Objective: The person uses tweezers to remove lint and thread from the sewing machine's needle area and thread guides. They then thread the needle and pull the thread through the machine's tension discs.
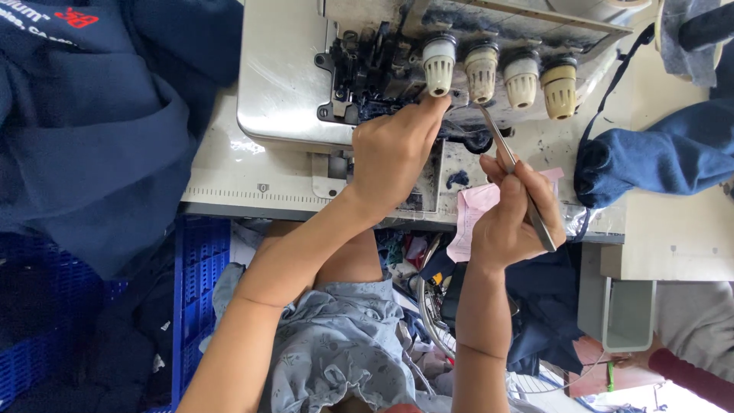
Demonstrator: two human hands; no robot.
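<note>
My left hand [394, 153] reaches into the front of a grey overlock sewing machine [283, 69], its fingertips just below the leftmost of several cream tension knobs [439, 65]. Whether it pinches a thread is too small to see. My right hand [512, 210] grips long metal tweezers [511, 164], whose points aim up at the machine's open lower part beside my left fingers. A pink paper slip [472, 210] lies on the table edge under my right hand.
Dark navy fabric [84, 130] is heaped at the left over a blue plastic crate [200, 252]. Another blue garment [657, 157] lies at the right on the table. Another person's red sleeve [692, 375] shows at the lower right. Scraps lie below the table.
</note>
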